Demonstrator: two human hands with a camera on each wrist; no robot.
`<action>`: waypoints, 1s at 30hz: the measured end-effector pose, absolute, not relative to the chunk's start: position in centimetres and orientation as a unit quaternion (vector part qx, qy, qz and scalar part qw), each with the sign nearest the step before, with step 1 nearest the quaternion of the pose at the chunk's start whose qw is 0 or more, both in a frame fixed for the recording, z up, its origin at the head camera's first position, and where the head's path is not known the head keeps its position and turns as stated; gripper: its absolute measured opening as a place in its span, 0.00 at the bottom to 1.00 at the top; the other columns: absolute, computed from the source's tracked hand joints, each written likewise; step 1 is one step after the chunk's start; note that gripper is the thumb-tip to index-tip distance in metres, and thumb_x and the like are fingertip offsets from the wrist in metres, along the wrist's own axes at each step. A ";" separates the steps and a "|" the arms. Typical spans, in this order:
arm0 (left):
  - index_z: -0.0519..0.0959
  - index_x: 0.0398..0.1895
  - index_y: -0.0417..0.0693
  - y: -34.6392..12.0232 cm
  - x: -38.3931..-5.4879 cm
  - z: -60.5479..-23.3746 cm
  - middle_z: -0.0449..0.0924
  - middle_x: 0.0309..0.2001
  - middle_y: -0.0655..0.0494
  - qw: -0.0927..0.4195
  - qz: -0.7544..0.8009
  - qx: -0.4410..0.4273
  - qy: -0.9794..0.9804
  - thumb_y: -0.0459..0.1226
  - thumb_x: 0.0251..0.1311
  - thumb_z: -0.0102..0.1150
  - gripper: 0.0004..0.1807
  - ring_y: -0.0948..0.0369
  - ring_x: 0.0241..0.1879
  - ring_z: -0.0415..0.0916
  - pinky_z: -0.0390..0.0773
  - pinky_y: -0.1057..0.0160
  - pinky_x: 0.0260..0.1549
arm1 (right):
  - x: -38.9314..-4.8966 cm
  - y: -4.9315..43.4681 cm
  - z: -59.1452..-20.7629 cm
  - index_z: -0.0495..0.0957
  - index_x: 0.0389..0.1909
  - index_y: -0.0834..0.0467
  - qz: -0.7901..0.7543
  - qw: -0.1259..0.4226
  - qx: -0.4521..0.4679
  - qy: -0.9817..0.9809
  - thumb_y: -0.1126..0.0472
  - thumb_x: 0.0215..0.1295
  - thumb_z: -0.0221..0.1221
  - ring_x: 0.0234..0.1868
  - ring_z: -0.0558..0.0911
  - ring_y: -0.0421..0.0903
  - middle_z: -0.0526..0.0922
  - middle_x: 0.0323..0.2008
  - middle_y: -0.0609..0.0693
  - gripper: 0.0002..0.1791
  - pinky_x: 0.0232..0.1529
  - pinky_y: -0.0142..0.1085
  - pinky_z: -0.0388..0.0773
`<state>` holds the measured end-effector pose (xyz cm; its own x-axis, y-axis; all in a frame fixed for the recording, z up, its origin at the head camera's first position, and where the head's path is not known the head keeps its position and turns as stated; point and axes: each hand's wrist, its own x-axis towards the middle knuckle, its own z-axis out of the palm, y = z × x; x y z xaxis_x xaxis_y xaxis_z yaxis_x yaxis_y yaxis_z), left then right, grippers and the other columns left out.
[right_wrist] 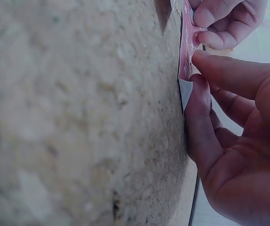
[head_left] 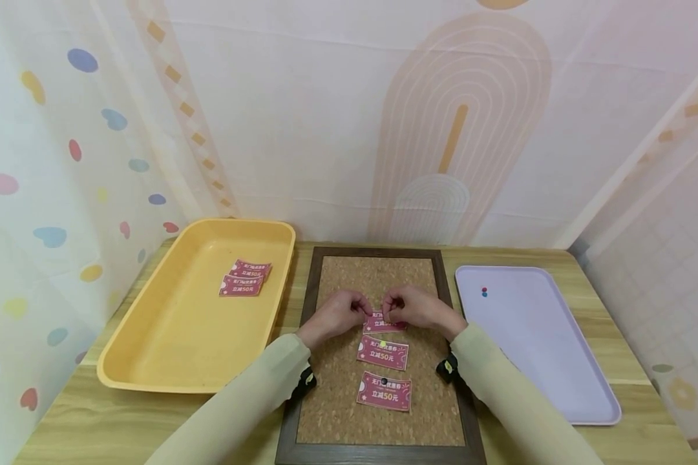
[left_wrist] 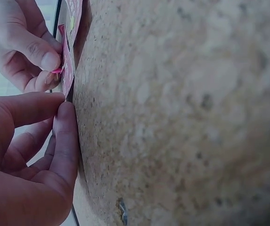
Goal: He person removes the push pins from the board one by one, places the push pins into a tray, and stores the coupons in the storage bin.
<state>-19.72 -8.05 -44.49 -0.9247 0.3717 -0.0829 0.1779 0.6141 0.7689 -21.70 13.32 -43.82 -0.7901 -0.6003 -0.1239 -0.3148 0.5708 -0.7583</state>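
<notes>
Over the upper half of the corkboard (head_left: 433, 413), a red paper coupon (head_left: 378, 328) lies between my two hands. The left hand (head_left: 340, 313) pinches its left edge between thumb and finger. My right hand (head_left: 415, 307) holds a small pink pushpin (left_wrist: 56, 71) in its fingertips, at the face of the coupon; in the right wrist view the fingers hide the pin. One coupon corner curls up white beside the right thumb. Below, a second coupon (head_left: 378, 356) carries a yellow-green pushpin (head_left: 382, 343), and a third coupon (head_left: 375, 395) a black pushpin (head_left: 384, 382).
On the left, a yellow tray (head_left: 145, 316) contains two overlapping coupons (head_left: 241, 286). A pale purple tray (head_left: 535, 349) at the right holds a red pushpin (head_left: 485, 290) and a blue pushpin (head_left: 485, 294). A patterned curtain (head_left: 308, 129) hangs behind the wooden table (head_left: 64, 413).
</notes>
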 end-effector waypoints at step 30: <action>0.85 0.39 0.45 -8.4 -18.9 -43.3 0.81 0.35 0.55 0.079 0.443 0.139 0.882 0.29 0.64 0.61 0.06 0.59 0.34 0.75 0.75 0.62 0.32 | -19.9 17.7 -41.3 0.82 0.44 0.60 -0.497 0.105 -0.186 0.841 0.61 0.74 0.62 0.42 0.80 0.47 0.85 0.41 0.53 0.06 0.48 0.44 0.79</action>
<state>-18.92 -8.43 -43.34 -0.9489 0.3152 -0.0164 0.1751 0.5691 0.8034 -19.86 17.70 -41.31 -0.9086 -0.4175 0.0098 -0.2096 0.4355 -0.8754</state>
